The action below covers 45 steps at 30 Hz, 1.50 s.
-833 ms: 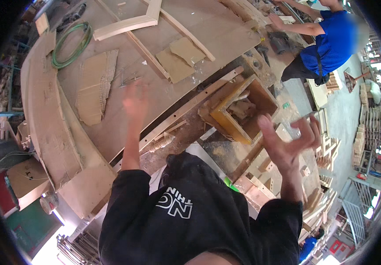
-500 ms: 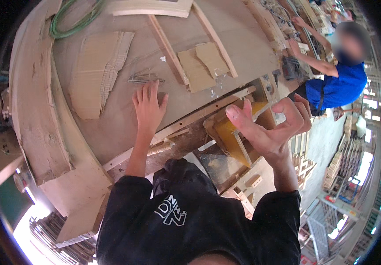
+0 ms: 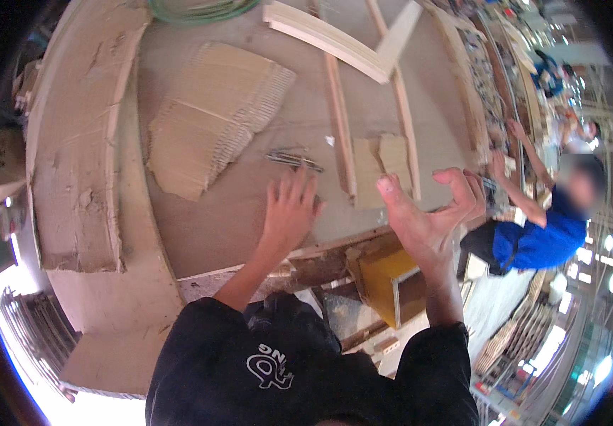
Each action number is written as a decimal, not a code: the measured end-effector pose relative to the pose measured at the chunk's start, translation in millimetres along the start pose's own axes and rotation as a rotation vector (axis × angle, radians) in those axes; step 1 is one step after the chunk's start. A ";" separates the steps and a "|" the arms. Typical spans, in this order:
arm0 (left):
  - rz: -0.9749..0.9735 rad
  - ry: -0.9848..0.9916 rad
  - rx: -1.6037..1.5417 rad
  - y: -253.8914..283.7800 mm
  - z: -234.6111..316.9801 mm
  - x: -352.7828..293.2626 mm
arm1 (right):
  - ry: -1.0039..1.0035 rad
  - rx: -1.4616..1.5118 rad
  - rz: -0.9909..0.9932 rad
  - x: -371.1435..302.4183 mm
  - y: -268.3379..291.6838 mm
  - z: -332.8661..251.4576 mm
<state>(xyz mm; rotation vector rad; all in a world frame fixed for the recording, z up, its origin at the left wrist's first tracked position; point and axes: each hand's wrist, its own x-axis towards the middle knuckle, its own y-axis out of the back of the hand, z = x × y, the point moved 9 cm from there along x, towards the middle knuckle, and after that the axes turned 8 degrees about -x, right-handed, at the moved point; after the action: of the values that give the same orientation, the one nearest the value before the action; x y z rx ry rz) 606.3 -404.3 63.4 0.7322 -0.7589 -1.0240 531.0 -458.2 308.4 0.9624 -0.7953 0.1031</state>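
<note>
My left hand [image 3: 289, 213] lies on the brown worktable [image 3: 200, 238], its fingers stretched out flat. Its fingertips touch or nearly touch a small pile of thin metal pieces that look like nails [image 3: 291, 157]. Raised over the table's near edge is my right hand [image 3: 430, 220], thumb and fingers wide apart, with nothing visible between them. Beyond it, two pieces of cardboard [image 3: 368, 170] sit between two long wooden strips [image 3: 340, 121]. An angled pale wooden frame piece [image 3: 327, 39] rests across the far part of these strips.
A large torn cardboard sheet [image 3: 214, 113] lies left of the nails, and a green coiled hose [image 3: 203, 13] at the far edge. Long cardboard [image 3: 79, 156] covers the left side. A yellow box [image 3: 384, 280] stands below the near edge. A person in blue [image 3: 544, 238] works at right.
The view has shifted, so the table's contents appear further right and lower. My left hand stays by the nails with fingers extended; my right hand stays raised with its fingers apart.
</note>
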 end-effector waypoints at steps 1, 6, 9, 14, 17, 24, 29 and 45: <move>0.007 -0.005 0.005 -0.2 0.8 -0.5 | 0.022 0.033 0.029 2.5 -11.6 -4.1; -0.010 0.048 -0.017 7.8 -7.0 1.6 | 0.074 0.061 -0.139 77.0 -143.9 -13.3; 0.013 -0.014 -0.036 11.2 10.0 13.9 | -0.049 -0.185 -0.427 100.8 -284.8 36.3; 0.015 0.014 -0.081 11.7 7.0 11.9 | -0.115 0.047 -0.743 97.2 -367.8 31.9; 0.027 0.021 -0.059 14.4 1.2 6.9 | -0.060 0.177 -0.754 92.5 -334.3 22.3; 0.235 -0.088 -0.109 41.4 -4.9 -15.4 | -0.449 0.660 -0.390 101.3 -79.7 111.4; 0.396 -0.407 -0.421 103.7 134.8 0.2 | -0.772 1.345 -0.063 -61.5 134.1 207.6; -0.862 -1.427 -0.475 -47.2 466.4 -422.4 | -1.419 0.053 0.339 -608.8 641.1 -51.8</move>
<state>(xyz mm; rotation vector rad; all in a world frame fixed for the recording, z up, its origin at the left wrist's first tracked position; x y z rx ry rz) 62.6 -110.2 190.2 -0.2889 -1.3331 -2.4782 -142.4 115.9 343.2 0.8547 -2.2621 -0.3154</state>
